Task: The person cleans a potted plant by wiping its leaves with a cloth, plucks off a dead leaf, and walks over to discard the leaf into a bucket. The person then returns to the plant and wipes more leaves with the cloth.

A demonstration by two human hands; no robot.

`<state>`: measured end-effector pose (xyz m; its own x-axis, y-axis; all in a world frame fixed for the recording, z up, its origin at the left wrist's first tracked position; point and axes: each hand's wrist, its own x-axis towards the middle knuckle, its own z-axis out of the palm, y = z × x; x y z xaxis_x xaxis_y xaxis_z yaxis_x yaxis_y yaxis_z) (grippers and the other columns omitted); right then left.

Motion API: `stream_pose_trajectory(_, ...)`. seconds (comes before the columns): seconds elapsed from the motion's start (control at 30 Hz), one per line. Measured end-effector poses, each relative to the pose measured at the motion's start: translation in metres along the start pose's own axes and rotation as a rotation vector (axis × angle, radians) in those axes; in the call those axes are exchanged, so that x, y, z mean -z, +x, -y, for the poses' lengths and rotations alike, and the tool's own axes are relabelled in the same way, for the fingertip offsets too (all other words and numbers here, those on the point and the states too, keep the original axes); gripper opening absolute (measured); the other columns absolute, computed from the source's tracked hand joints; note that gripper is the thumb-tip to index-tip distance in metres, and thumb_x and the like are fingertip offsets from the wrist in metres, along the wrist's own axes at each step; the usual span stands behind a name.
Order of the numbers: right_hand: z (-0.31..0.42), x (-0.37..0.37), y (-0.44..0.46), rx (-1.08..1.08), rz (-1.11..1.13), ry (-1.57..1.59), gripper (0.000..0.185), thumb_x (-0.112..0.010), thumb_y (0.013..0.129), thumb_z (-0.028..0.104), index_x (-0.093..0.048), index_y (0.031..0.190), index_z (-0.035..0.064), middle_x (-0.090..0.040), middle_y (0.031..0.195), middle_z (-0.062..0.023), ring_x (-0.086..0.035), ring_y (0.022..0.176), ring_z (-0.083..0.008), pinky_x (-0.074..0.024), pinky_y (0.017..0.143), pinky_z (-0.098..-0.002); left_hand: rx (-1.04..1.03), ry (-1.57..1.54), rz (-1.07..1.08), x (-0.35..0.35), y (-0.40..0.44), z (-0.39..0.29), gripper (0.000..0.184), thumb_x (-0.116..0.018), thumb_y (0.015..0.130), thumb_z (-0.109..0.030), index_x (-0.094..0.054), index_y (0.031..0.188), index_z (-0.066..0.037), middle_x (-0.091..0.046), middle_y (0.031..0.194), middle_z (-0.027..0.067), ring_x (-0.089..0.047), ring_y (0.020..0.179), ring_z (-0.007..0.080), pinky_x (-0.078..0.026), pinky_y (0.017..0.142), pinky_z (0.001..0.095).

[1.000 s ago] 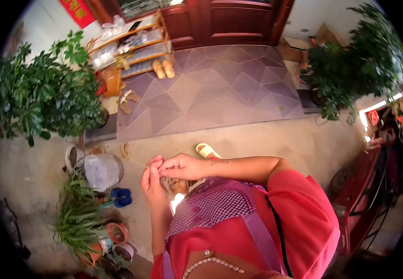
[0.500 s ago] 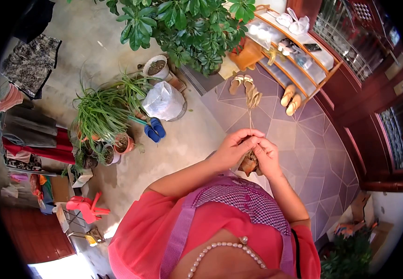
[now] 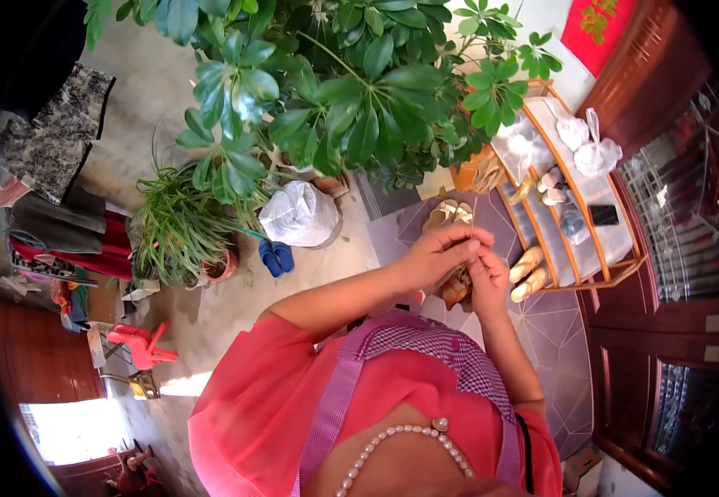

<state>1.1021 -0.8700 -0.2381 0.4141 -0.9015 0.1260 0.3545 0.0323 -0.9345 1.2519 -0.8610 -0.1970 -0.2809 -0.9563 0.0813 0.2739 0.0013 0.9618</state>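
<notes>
In front of the chest, the left hand [image 3: 440, 255] and right hand [image 3: 489, 283], fingers pinched closed, hold one brown bundle [image 3: 456, 289] between them; exact contacts are hidden. Counted: two blue slippers [image 3: 283, 257], one rack [image 3: 547, 234], one phone [image 3: 603, 215], one red stool [image 3: 140, 343].

The bare left hand [image 3: 445, 255] and bare right hand [image 3: 487, 277] are partly hiding a small brown object [image 3: 456, 290]; the top edge is cutting off the leafy green plant [image 3: 367, 99].
</notes>
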Motion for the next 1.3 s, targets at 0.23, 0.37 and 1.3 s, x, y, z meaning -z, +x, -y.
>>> stream_pose_trajectory(0.23,0.050,0.025,0.116,0.050,0.031,-0.124,0.021,-0.054,0.093,0.015,-0.061,0.103,-0.0021,-0.063,0.096,-0.0044,-0.057,0.087,-0.0099,-0.0436,0.079,-0.0224,-0.172,0.226,-0.230,0.037,0.099,-0.068,0.026,-0.048,0.095,-0.016,-0.055,0.117,-0.003,-0.055,0.117,0.0039,-0.051,0.105,0.0107,-0.041,0.090,0.0264)
stream_pose_trajectory(0.37,0.058,0.056,0.189,-0.032,0.077,-0.037,0.020,-0.053,0.093,0.014,-0.063,0.099,-0.0015,-0.064,0.096,-0.0050,-0.057,0.090,-0.0106,-0.0427,0.083,-0.0237,-0.415,0.556,-0.503,0.060,0.156,-0.101,0.019,-0.052,0.091,-0.005,-0.059,0.108,-0.004,-0.056,0.114,0.0050,-0.053,0.103,0.0123,-0.042,0.088,0.0263)
stream_pose_trajectory(1.3,0.091,0.100,0.365,0.049,0.689,-0.246,0.017,-0.052,0.092,0.009,-0.063,0.098,-0.0026,-0.063,0.093,-0.0040,-0.055,0.082,-0.0087,-0.0437,0.075,-0.0216,1.006,2.503,-0.560,0.194,0.217,-0.272,0.039,-0.065,0.075,-0.026,-0.061,0.110,-0.010,-0.055,0.120,0.0071,-0.050,0.114,0.0227,-0.040,0.093,0.0389)
